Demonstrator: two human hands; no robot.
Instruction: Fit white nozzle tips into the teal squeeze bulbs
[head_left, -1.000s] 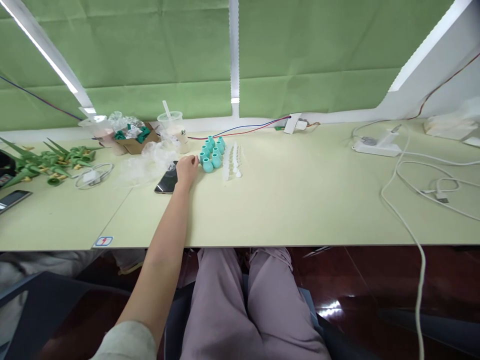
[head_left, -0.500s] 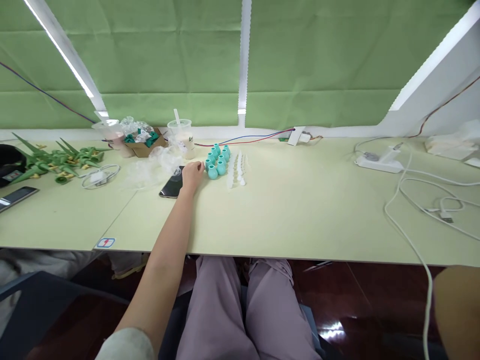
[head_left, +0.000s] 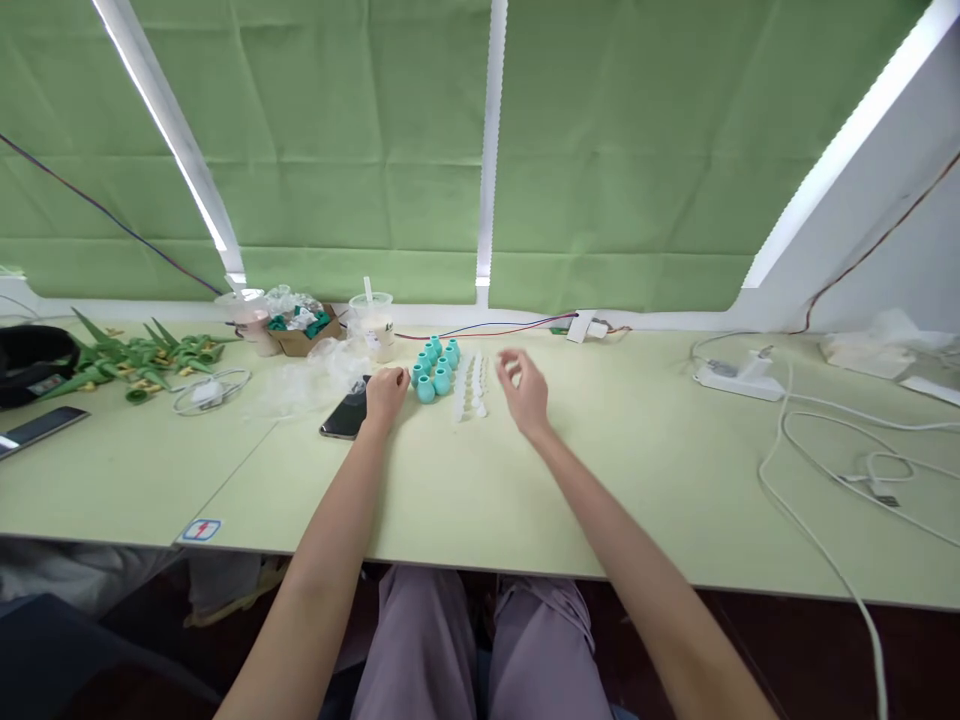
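Several small turquoise round pots (head_left: 425,389) stand grouped in two rows on the table. My left hand (head_left: 385,397) rests curled up just left of them, knuckles upward; the inside of the hand is hidden. A dark phone (head_left: 346,412) lies partly under that hand's wrist side. Right of the pots lie several small white pieces (head_left: 478,385) in narrow columns, too small to make out their kind. Over the table beside these columns is my right hand (head_left: 525,391), its thumb and forefinger curved with a gap between them and nothing visible in it.
Crumpled clear plastic (head_left: 300,380), a lidded cup with a straw (head_left: 373,330) and a cardboard box (head_left: 298,342) stand at the back left. Green artificial plant parts (head_left: 154,358) and a coiled white cable (head_left: 210,392) lie farther left. A power strip (head_left: 739,380) with trailing cables occupies the right.
My right hand has come in from the lower right and is now beside the white pieces. The left hand stays beside the pots. The camera view has tilted upward.
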